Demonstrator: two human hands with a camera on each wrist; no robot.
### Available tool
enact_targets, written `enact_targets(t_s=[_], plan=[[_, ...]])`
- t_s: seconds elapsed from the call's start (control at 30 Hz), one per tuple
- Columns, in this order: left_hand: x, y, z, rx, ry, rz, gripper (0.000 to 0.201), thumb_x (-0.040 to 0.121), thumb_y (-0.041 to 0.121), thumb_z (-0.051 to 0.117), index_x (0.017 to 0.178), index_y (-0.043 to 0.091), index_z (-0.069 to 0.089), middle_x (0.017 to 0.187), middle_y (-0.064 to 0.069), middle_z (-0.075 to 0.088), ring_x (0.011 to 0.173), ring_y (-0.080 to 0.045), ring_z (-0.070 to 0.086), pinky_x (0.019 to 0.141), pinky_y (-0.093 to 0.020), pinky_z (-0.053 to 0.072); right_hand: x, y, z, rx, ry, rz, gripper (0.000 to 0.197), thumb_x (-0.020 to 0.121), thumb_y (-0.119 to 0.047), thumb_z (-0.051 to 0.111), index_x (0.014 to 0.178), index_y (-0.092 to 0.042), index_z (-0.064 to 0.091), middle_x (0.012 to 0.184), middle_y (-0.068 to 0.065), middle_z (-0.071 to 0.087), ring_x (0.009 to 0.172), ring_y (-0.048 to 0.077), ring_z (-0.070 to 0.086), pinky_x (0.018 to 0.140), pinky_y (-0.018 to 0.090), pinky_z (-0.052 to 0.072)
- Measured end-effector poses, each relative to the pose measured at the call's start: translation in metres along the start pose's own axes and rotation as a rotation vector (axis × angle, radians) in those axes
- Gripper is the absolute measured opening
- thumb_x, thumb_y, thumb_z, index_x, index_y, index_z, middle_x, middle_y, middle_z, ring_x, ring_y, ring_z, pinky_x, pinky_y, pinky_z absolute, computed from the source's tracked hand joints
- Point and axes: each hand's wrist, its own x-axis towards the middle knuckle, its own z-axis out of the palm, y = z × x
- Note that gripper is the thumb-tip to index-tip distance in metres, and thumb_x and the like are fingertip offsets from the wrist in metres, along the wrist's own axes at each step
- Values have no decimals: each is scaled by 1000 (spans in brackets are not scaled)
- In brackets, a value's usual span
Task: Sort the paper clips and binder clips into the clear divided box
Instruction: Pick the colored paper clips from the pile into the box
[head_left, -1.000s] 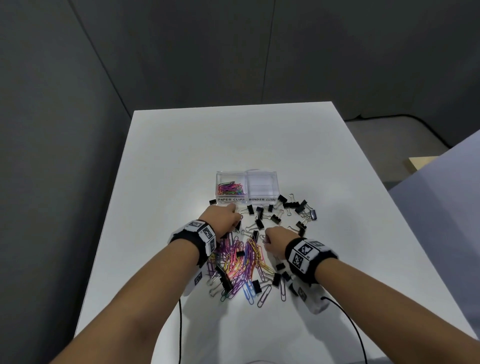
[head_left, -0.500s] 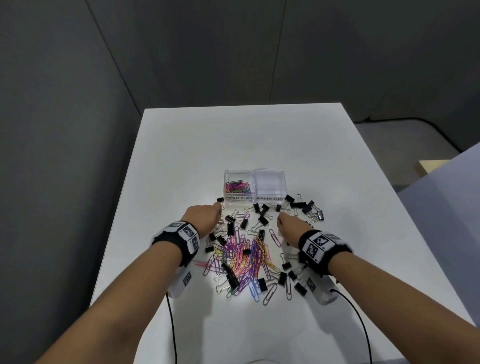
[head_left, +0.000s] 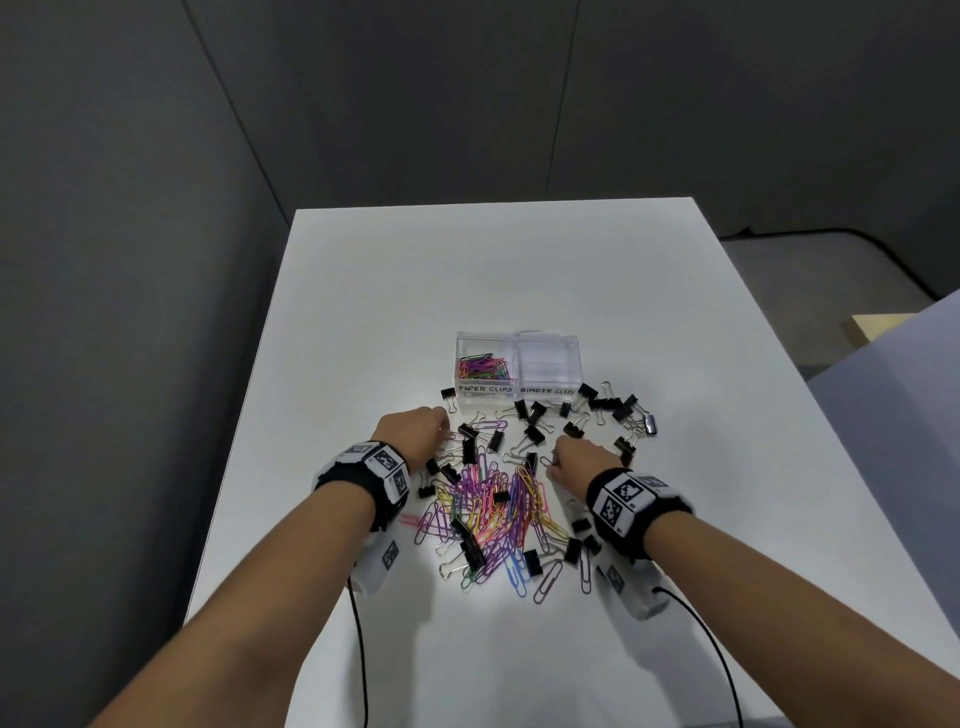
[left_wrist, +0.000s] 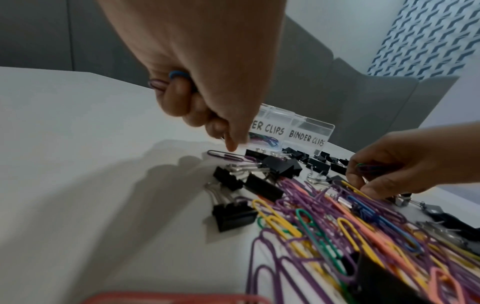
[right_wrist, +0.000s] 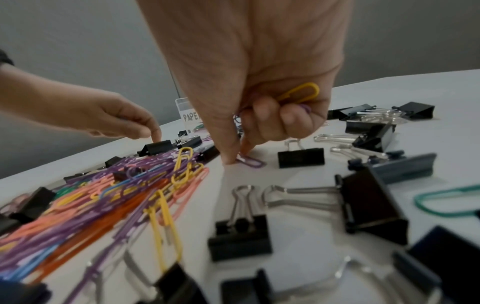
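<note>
A clear divided box (head_left: 518, 364) stands mid-table, labelled PAPER CLIPS and BINDER CLIPS; coloured paper clips (head_left: 483, 368) lie in its left half. A heap of coloured paper clips (head_left: 493, 512) and scattered black binder clips (head_left: 535, 434) lie in front of it. My left hand (head_left: 415, 428) is at the heap's left edge, its curled fingers holding paper clips (left_wrist: 166, 81), its forefinger touching a purple clip (left_wrist: 226, 157) on the table. My right hand (head_left: 576, 462) grips a yellow clip (right_wrist: 301, 93) and others in its palm while thumb and forefinger pinch a purple clip (right_wrist: 250, 161) on the table.
The white table (head_left: 493, 270) stretches beyond the box, with grey walls behind and to the left. Binder clips (head_left: 618, 410) cluster right of the box front. Cables (head_left: 358, 654) trail from both wrist cameras toward the near edge.
Both hands moved outward and forward from the heap's middle: the left to the heap's left edge, the right toward the binder clips at right. The head view shifted slightly.
</note>
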Motion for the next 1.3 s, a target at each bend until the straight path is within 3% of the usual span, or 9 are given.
enact_targets(t_s=[0.17,0.33,0.43,0.6,0.7,0.83,1.07,1.13,1.3], plan=[[1,9,0,9,-2,-21,29,96,25,43,121,12,51,120,-7,63,108,-28,60,86,-35,48,-7,-2,-1,-72,0,-32,7,95,-17,38,94,-11,38,88,6,48,79,22,48,68,30,37],[7,10,-5,-21,-96,-43,26,95,23,42,112,11,57,118,-7,61,106,-26,60,86,-35,48,-4,3,-1,-68,-35,-57,17,96,-16,34,108,-9,42,87,7,50,80,22,46,67,32,37],[7,7,-7,-31,-131,-29,28,97,23,36,112,7,54,118,-10,57,104,-28,60,85,-37,48,2,4,-12,-51,-59,-100,6,96,-14,33,96,-11,38,79,3,43,78,22,47,70,33,39],[8,-10,-23,-76,-144,14,30,101,30,34,117,9,49,117,-9,62,105,-26,59,89,-34,44,19,-12,-53,-55,59,-218,22,100,-11,30,115,-5,44,66,-5,40,54,9,39,59,26,42],[14,-25,-39,-121,-147,17,31,102,23,33,126,10,49,128,-8,58,115,-25,56,95,-33,42,34,-38,-87,-57,152,-283,22,101,-14,29,113,-3,44,68,-2,45,58,14,44,56,25,40],[18,-33,-56,-166,-161,33,32,102,18,33,126,10,53,131,-8,57,117,-24,55,96,-31,41,52,-71,-113,-141,207,-283,25,98,-10,31,114,-3,48,89,12,57,74,24,48,66,32,38],[33,-31,-89,-107,-119,39,32,99,19,34,122,16,56,127,-5,59,116,-23,55,93,-32,43,64,-91,-95,-87,187,-362,44,92,-2,39,135,-11,36,120,15,55,101,33,59,81,39,47],[40,-23,-97,-90,-48,83,32,99,21,34,122,17,56,127,-5,60,116,-23,55,92,-33,44,61,-83,-94,-15,263,-389,36,93,-5,40,128,-10,44,117,15,56,101,34,58,80,40,46],[61,13,-105,-112,50,209,31,100,20,35,121,15,56,125,-5,60,113,-23,56,91,-35,45,40,-41,-79,-88,340,-395,18,96,-14,38,93,-11,55,85,5,59,71,22,49,63,31,40]])
